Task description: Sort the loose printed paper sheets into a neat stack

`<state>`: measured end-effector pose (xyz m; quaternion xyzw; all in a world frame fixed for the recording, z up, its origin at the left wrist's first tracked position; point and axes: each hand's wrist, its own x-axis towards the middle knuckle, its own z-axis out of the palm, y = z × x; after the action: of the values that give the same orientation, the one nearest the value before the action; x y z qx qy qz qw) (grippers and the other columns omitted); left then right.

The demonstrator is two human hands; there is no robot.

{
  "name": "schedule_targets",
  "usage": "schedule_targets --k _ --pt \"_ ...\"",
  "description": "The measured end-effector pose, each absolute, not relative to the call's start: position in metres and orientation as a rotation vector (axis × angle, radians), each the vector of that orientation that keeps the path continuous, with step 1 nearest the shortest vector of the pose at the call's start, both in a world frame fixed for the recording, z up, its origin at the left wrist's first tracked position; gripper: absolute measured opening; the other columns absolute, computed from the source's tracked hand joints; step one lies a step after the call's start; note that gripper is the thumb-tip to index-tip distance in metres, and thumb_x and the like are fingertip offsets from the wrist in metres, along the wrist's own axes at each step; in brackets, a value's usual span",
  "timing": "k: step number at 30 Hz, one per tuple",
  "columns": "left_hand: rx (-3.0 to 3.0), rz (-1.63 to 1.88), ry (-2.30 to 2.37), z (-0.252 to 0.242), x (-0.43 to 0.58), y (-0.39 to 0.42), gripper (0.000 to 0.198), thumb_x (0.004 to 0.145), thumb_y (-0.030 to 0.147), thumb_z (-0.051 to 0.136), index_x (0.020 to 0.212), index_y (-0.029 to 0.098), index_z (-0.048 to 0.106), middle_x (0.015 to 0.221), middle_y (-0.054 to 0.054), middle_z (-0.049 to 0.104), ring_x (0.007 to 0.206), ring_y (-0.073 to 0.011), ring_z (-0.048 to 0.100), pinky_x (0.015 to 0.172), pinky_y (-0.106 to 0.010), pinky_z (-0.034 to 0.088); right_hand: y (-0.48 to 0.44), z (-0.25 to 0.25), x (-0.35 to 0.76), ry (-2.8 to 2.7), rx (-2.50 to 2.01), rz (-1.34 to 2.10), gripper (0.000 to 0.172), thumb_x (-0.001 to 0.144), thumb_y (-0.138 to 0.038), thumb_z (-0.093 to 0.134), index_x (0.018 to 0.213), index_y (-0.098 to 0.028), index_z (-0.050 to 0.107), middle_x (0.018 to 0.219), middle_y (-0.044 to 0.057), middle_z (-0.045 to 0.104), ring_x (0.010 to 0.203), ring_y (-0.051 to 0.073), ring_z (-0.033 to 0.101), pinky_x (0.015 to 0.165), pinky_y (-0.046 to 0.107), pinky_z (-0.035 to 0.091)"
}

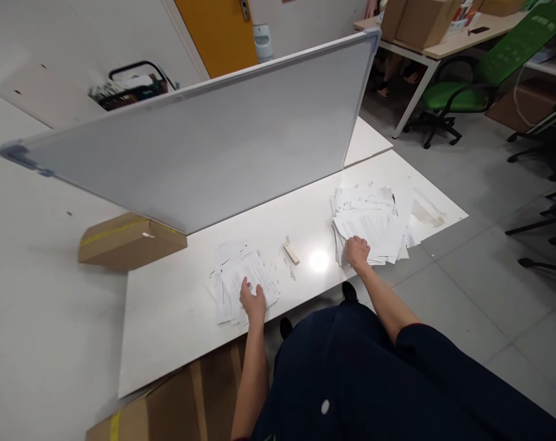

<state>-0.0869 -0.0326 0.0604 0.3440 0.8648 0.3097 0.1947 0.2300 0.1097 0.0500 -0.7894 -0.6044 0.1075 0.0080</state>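
Note:
Two loose piles of printed paper lie on the white table. My left hand (252, 301) rests at the front of the smaller left pile (234, 275), thumb and fingers apart, open on the top sheet. Over the near left corner of the larger, untidy right pile (374, 217), my right hand (358, 251) has its fingers curled in, closed on the edge of a sheet of paper (363, 226). How many sheets it grips is hidden. Between the piles sits a small cream-coloured oblong object (291, 253), touched by neither hand.
A large whiteboard (241, 135) stands upright along the back of the white table (167, 318). Cardboard boxes are at the left end (135, 242) and below the front edge (176, 404). Farther off are a green chair (471, 86) and a desk (438, 52) with boxes.

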Motion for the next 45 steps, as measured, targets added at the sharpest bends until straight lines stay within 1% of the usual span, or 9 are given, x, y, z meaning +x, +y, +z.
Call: schedule_targets --k 6,12,19,21,23,25,28,39,45 --pt "0.788 1.159 1.922 0.073 -0.051 -0.019 0.053 0.075 0.033 0.056 0.124 0.019 0.042 0.111 -0.012 0.056 0.105 -0.0194 0.051 0.093 -0.033 0.036 0.09 0.102 0.216 -2.082 -2.175 0.462 0.032 0.09 -0.025 0.025 0.095 -0.011 0.053 0.076 0.012 0.06 0.068 0.019 0.054 0.062 0.029 0.034" --pt "0.278 1.068 1.349 0.083 -0.024 -0.004 0.058 0.07 0.041 0.063 0.122 0.021 0.044 0.127 -0.014 0.047 0.116 -0.023 0.045 0.098 -0.039 0.032 0.05 0.163 0.189 -2.042 -1.336 1.135 0.027 0.089 -0.036 0.029 0.088 -0.019 0.05 0.068 0.0 0.053 0.061 0.012 0.046 0.059 0.024 0.033" --pt "0.168 1.297 1.086 0.1 -0.019 -0.003 0.048 0.066 0.024 0.069 0.111 0.015 0.055 0.112 -0.01 0.06 0.111 -0.0218 0.05 0.1 -0.037 0.034 0.055 0.137 0.2 -1.742 -1.274 1.568 0.033 0.083 -0.045 0.036 0.078 -0.018 0.053 0.068 0.0 0.052 0.061 0.012 0.045 0.056 0.023 0.034" --pt "0.166 1.343 1.132 0.102 -0.021 -0.003 0.045 0.067 0.022 0.069 0.109 0.014 0.057 0.11 -0.011 0.061 0.111 -0.0215 0.05 0.099 -0.036 0.036 0.069 0.116 0.21 -1.761 -1.513 1.452 0.035 0.083 -0.046 0.036 0.081 -0.017 0.056 0.073 0.004 0.056 0.066 0.015 0.049 0.059 0.026 0.036" --pt "0.176 1.374 1.201 0.101 -0.022 -0.002 0.041 0.066 0.02 0.069 0.105 0.012 0.058 0.107 -0.011 0.062 0.11 -0.0214 0.052 0.097 -0.036 0.038 0.088 0.094 0.218 -1.771 -1.881 1.02 0.031 0.082 -0.041 0.041 0.091 -0.015 0.056 0.087 0.01 0.059 0.08 0.02 0.051 0.068 0.03 0.037" --pt "0.183 1.395 1.292 0.099 -0.022 -0.001 0.039 0.066 0.021 0.07 0.101 0.011 0.059 0.104 -0.012 0.063 0.106 -0.0215 0.054 0.095 -0.036 0.041 0.105 0.073 0.224 -1.782 -2.121 0.558 0.034 0.08 -0.035 0.045 0.105 -0.013 0.052 0.11 0.016 0.052 0.099 0.026 0.045 0.079 0.035 0.034" --pt "0.214 1.403 1.418 0.095 -0.019 0.0 0.036 0.065 0.024 0.071 0.095 0.009 0.06 0.099 -0.013 0.064 0.098 -0.0212 0.059 0.091 -0.036 0.044 0.121 0.046 0.226 -1.802 -2.302 0.27 0.045 0.076 -0.037 0.052 0.112 -0.012 0.047 0.125 0.018 0.041 0.11 0.031 0.035 0.086 0.04 0.029" --pt "0.243 1.336 1.601 0.092 -0.017 -0.004 0.038 0.061 0.029 0.072 0.091 0.009 0.06 0.09 -0.013 0.065 0.084 -0.0203 0.063 0.079 -0.035 0.049 0.123 0.029 0.224 -1.771 -2.417 0.223 0.032 0.082 -0.035 0.041 0.102 -0.015 0.056 0.123 0.013 0.043 0.111 0.028 0.034 0.086 0.04 0.027" --pt "0.299 1.326 1.561 0.097 -0.019 -0.002 0.036 0.063 0.032 0.071 0.089 0.01 0.06 0.093 -0.013 0.064 0.085 -0.0194 0.062 0.08 -0.033 0.048 0.118 0.067 0.231 -1.916 -2.398 0.404 0.035 0.089 -0.026 0.027 0.093 -0.015 0.06 0.098 0.014 0.058 0.089 0.023 0.051 0.072 0.033 0.034"
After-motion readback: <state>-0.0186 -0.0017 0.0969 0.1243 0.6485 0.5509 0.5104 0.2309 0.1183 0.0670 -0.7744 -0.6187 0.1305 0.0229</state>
